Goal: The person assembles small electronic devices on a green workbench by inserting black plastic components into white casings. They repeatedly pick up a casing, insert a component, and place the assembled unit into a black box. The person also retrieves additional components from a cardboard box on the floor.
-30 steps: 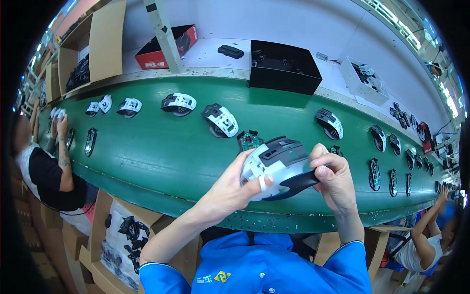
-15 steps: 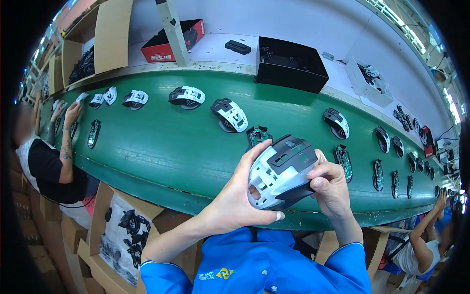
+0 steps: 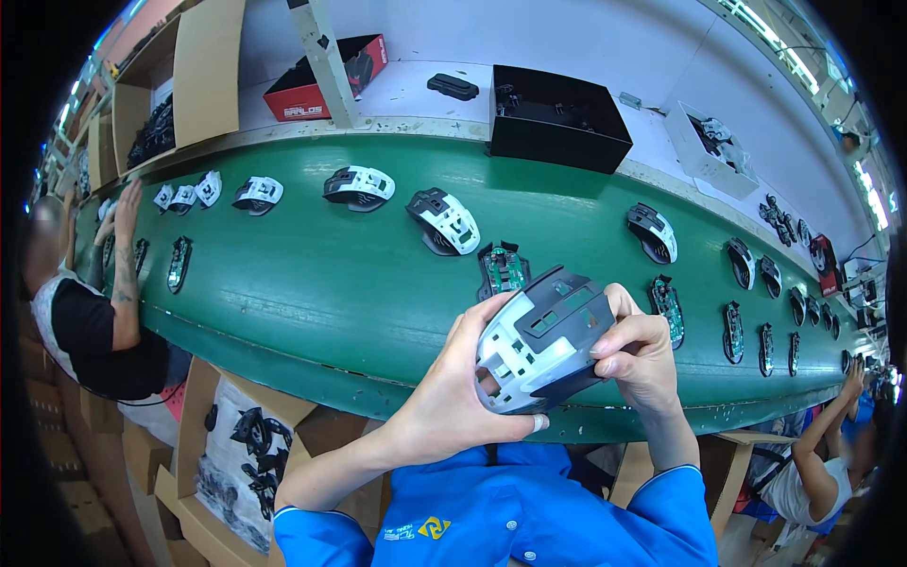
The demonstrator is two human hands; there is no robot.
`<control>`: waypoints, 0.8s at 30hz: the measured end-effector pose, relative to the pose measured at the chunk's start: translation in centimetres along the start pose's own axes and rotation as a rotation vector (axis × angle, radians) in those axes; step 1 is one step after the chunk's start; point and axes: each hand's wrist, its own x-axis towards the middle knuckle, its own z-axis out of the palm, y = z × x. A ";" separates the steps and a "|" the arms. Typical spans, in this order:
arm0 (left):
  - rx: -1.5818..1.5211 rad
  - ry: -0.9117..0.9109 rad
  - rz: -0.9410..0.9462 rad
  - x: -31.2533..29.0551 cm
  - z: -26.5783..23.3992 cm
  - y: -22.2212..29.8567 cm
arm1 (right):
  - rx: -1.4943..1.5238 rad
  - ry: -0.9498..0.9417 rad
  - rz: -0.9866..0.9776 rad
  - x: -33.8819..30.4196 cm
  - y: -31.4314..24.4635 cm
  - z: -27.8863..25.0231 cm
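Note:
A white and dark grey computer mouse shell (image 3: 543, 335) is held above the near edge of the green belt, with cut-out slots in its top. My left hand (image 3: 453, 383) wraps round its left side, thumb along the near edge. The fingers of my right hand (image 3: 635, 354) pinch its right side. Whether a small part sits under those fingertips is hidden. Just beyond the shell lies a mouse base with a green circuit board (image 3: 504, 268). Another circuit-board base (image 3: 667, 310) rests right of my right hand.
More mouse shells (image 3: 444, 222) and boards line the green belt (image 3: 312, 283). Behind it stand a black box (image 3: 559, 137), a red box (image 3: 300, 102) and a white box (image 3: 704, 156). A carton of black parts (image 3: 231, 454) is at lower left. Co-workers (image 3: 99, 312) sit at both sides.
The shell has tilted slightly in my hands, while both grips stay much the same. At the far left, a co-worker's raised hand has moved left and let go of a white shell.

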 end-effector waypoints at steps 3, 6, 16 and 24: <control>-0.028 0.007 0.001 0.0 -0.1 -0.1 | -0.063 0.007 0.009 -0.1 -0.2 -0.1; -0.032 0.006 0.000 0.1 -0.2 -0.3 | -0.144 0.006 -0.085 0.0 -0.2 -0.2; 0.205 0.073 0.069 -0.4 -0.6 -0.4 | 0.230 -0.086 0.087 1.0 0.1 -0.8; 0.246 0.096 0.162 -0.4 -0.8 -0.6 | 0.041 -0.080 0.090 1.1 -1.0 -0.4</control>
